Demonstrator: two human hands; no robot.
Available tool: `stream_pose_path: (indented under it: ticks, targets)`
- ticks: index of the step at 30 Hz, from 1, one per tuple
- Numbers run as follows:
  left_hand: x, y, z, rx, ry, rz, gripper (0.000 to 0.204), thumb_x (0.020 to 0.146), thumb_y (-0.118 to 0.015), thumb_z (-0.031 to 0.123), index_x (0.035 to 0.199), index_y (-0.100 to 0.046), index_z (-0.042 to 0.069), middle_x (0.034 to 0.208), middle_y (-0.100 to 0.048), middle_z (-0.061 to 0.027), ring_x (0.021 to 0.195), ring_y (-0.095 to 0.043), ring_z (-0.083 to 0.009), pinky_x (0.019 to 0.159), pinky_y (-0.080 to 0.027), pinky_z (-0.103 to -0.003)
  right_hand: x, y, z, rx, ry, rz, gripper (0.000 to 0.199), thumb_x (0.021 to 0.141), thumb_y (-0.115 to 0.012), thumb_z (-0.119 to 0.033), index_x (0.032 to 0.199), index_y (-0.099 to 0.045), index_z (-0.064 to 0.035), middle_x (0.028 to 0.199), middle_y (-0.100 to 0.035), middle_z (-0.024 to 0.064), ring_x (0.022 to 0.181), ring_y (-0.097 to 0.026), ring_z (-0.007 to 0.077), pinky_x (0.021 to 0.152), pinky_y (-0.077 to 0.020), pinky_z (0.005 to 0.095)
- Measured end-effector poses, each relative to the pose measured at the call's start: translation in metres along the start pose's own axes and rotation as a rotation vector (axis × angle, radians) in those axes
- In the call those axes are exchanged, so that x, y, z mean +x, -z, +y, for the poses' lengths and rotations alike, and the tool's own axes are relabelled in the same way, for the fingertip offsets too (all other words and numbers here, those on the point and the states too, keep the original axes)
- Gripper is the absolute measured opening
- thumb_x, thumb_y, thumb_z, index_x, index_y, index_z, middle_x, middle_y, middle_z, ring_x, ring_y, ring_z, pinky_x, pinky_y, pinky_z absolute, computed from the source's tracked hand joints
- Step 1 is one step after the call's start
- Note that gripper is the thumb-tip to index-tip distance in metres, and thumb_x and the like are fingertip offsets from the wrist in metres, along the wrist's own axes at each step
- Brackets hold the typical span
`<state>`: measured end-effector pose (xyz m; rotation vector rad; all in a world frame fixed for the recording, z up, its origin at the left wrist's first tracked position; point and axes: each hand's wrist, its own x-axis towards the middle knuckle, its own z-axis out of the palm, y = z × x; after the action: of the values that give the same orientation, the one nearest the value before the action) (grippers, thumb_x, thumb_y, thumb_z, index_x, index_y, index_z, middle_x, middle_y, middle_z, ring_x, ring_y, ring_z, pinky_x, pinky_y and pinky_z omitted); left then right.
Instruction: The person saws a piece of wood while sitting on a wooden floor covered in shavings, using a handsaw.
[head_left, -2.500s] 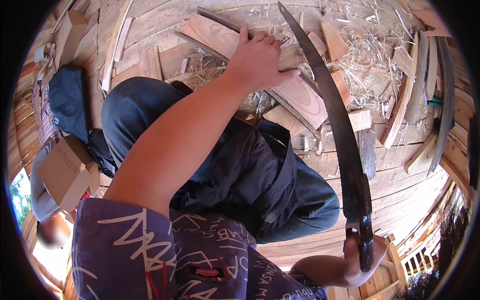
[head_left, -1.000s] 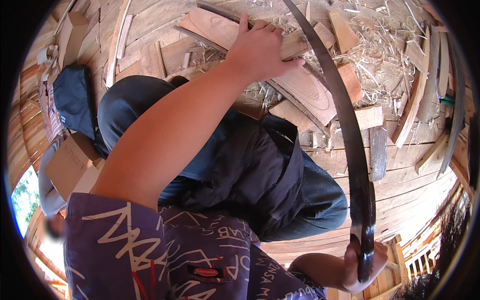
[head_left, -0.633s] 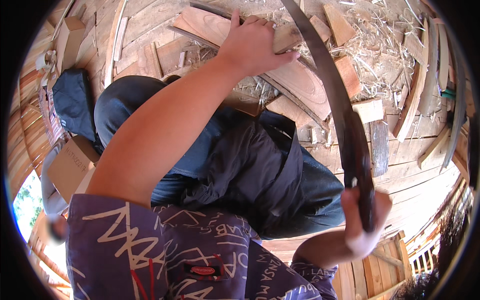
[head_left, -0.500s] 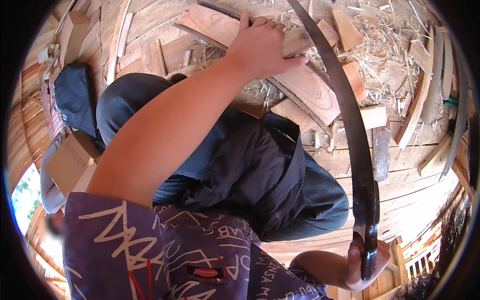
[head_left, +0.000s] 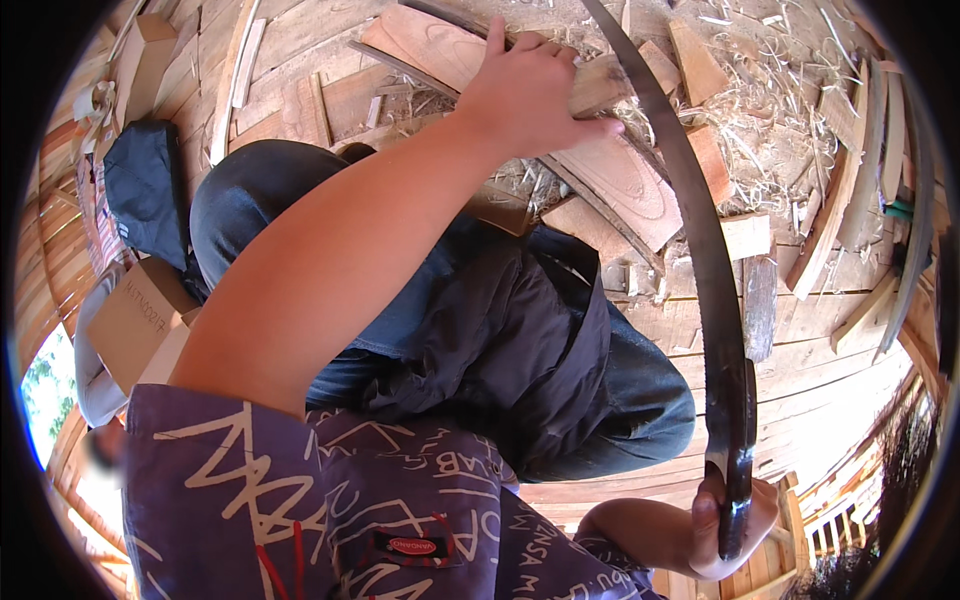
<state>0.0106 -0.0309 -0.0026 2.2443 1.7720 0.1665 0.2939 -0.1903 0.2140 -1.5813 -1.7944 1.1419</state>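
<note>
My right hand (head_left: 735, 525) is wrapped round the black handle of a long handsaw (head_left: 690, 220). Its dark, toothed blade rises from the lower right to the top edge of the picture, looking curved. My left hand (head_left: 530, 95) lies across a reddish-brown board (head_left: 632, 190) with swirling grain, its thumb spread toward the blade and its fingers apart. Part of that board is hidden under the hand. A narrow dark-edged strip (head_left: 600, 210) runs along the board's near side. Just past my fingers is a short wood piece (head_left: 602, 85), close to the blade.
Wood shavings (head_left: 775, 110) and offcuts (head_left: 697, 65) litter the plank floor beyond the saw. Long curved strips (head_left: 835, 210) lie at the right. On the left are a dark bag (head_left: 147, 185) and a cardboard box (head_left: 140, 315). My bent legs (head_left: 270, 190) are below the board.
The view has shifted very slightly. Both hands, the saw and the board keep practically the same places relative to each other.
</note>
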Motion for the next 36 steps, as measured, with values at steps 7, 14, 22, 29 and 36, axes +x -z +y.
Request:
stream_pose_path:
  ticks: [7,14,22,29,36]
  targets:
    - [0.003,0.006,-0.006,0.032,0.071,-0.051,0.091,0.074,-0.056,0.070,0.116,-0.056,-0.011,0.113,-0.061,-0.0218,0.121,-0.048,-0.0325,0.112,-0.017,-0.053,0.047,-0.059,0.010,0.085,-0.167,0.168,0.023,0.075,-0.070,-0.008,0.063,-0.053,0.0021,0.050,-0.044,0.0042,0.043,-0.037,0.0137,0.044,-0.0264,0.0297]
    - [0.000,-0.001,-0.006,0.014,0.012,-0.029,0.091,0.074,-0.057,0.068,0.118,-0.055,-0.012,0.116,-0.060,-0.0240,0.122,-0.048,-0.0324,0.111,-0.018,-0.054,-0.010,0.009,-0.003,-0.076,-0.074,-0.064,0.045,0.081,-0.067,-0.035,0.054,-0.044,-0.0086,0.044,-0.038,0.0012,0.034,-0.036,0.0114,0.035,-0.0232,0.0287]
    - [0.004,0.006,-0.005,0.021,0.044,-0.033,0.082,0.076,-0.059,0.059,0.116,-0.057,-0.012,0.112,-0.061,-0.0247,0.119,-0.051,-0.0326,0.111,-0.019,-0.054,0.043,-0.044,0.021,-0.043,0.048,0.025,0.026,0.069,-0.072,0.000,0.093,-0.063,0.0007,0.063,-0.054,0.0069,0.045,-0.044,0.0173,0.046,-0.0335,0.0281]
    - [0.000,-0.001,-0.008,-0.007,0.017,0.007,0.068,0.077,-0.060,0.049,0.109,-0.060,-0.011,0.108,-0.062,-0.0234,0.114,-0.054,-0.0339,0.110,-0.019,-0.055,0.007,0.004,-0.003,-0.052,-0.075,-0.001,0.050,0.084,-0.066,-0.039,0.051,-0.048,-0.0062,0.041,-0.032,-0.0006,0.032,-0.031,0.0107,0.035,-0.0205,0.0281]
    - [0.006,0.008,-0.005,0.038,-0.003,-0.045,0.067,0.078,-0.060,0.048,0.108,-0.060,-0.012,0.113,-0.060,-0.0246,0.114,-0.054,-0.0341,0.111,-0.019,-0.054,0.025,0.005,0.009,0.167,-0.220,-0.084,0.037,0.080,-0.071,-0.024,0.059,-0.050,-0.0004,0.049,-0.046,0.0031,0.039,-0.036,0.0124,0.040,-0.0239,0.0289]
